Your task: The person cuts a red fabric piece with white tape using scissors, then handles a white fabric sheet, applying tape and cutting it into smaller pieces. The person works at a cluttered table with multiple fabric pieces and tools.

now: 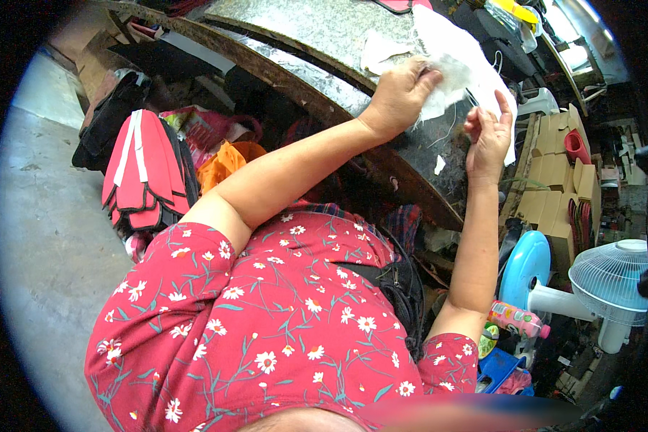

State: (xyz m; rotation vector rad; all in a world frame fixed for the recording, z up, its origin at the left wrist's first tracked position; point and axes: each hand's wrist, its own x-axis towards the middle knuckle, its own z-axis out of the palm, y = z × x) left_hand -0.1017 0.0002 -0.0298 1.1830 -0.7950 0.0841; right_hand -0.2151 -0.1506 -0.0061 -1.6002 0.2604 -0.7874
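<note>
My left hand (pixel 402 95) is above the worktable (pixel 288 32), thumb and fingers pressed together on a thin white sheet (pixel 450 78). To its right, my right hand (pixel 488 137) is raised with the index finger stretched up and the other fingers curled in. A thin dark pointed tool (pixel 471 95) sticks out by those curled fingers; its kind is mostly hidden. A larger white cloth (pixel 459 36) spreads behind both hands. Loose threads hang below the sheet, and a small white scrap (pixel 439 165) lies on the dark tabletop between my forearms.
Left of me hangs a bundle of red pieces with white strips (pixel 142 162), beside an orange cloth (pixel 227 164). At right are cardboard boxes (pixel 552 189), a blue round-headed fan (pixel 525 270), a second fan (pixel 612 277) and a pink bottle (pixel 515 318). The table's worn edge (pixel 410 180) runs before me.
</note>
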